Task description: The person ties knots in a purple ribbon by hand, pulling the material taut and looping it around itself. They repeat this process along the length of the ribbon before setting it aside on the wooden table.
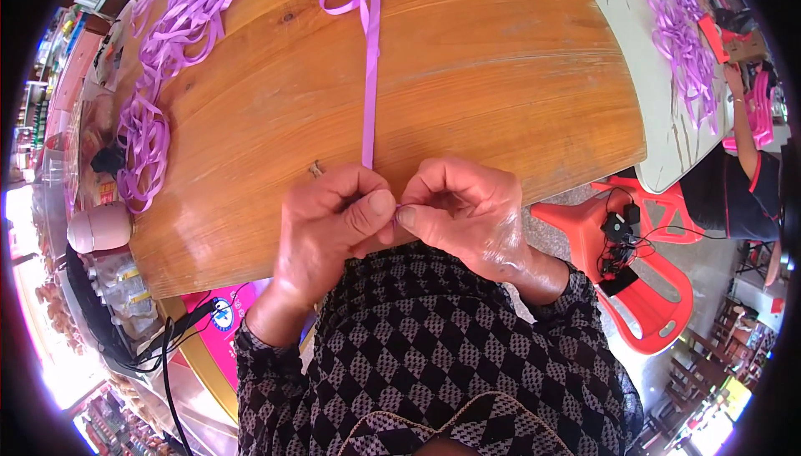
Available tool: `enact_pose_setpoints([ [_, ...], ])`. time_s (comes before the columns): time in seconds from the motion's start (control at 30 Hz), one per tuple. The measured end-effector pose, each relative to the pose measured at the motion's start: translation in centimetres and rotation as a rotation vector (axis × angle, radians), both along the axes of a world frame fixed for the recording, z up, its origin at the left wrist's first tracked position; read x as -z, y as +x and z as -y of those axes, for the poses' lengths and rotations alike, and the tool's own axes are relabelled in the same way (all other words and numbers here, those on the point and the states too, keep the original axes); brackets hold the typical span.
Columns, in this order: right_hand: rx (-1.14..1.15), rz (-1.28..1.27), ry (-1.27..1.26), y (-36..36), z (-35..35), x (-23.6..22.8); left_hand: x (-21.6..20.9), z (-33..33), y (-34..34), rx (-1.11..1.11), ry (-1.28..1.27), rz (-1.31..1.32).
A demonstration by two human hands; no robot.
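Observation:
A purple ribbon (370, 89) runs straight down the wooden table (501, 80) toward me. Its near end passes behind my left hand (334, 218), whose thumb and fingers are closed in a pinch. Close against it, my right hand (467, 214) pinches too, thumb on forefinger. A small bit of purple shows between the two sets of fingertips, just over the table's near edge. How the ribbon is folded or looped inside the fingers is hidden. At the far edge the ribbon joins loose loops (338, 1).
Tangled purple ribbon (179, 30) lies along the table's left side, by a pale pink rounded object (100, 228). More ribbon (680, 47) lies on a white surface (609, 5) at right. A red plastic stool (642, 314) holds black cables. Another person's arm (743, 114) shows at far right.

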State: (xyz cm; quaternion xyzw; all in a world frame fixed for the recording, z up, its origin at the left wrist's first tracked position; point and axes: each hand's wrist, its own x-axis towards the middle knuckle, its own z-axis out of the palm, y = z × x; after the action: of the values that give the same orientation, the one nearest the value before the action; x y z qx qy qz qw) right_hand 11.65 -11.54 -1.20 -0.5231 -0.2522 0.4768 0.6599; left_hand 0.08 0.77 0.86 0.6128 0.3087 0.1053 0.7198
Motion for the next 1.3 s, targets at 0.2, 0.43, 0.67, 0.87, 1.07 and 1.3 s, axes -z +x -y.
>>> enact_pose_setpoints([
  [0.2,-0.010,-0.304,0.036,0.0,-0.5,0.8,1.2,-0.9,0.0,0.060,-0.542,0.080],
  [0.43,0.174,0.597,0.231,-0.1,-0.2,1.9,1.0,0.3,0.6,-0.119,-0.405,0.053],
  [0.67,0.365,1.101,0.273,-0.3,-0.7,2.7,1.3,0.9,0.9,-0.154,-0.384,0.016],
  [0.87,0.248,0.996,0.212,0.9,0.1,1.8,0.2,1.4,1.0,-0.155,-0.499,0.048],
  [1.07,0.115,0.179,0.158,1.3,0.0,0.9,0.3,1.0,0.6,-0.036,-0.356,0.117],
  [1.3,0.111,0.033,0.119,2.0,0.5,0.8,0.4,0.6,0.0,-0.049,0.107,0.192],
])
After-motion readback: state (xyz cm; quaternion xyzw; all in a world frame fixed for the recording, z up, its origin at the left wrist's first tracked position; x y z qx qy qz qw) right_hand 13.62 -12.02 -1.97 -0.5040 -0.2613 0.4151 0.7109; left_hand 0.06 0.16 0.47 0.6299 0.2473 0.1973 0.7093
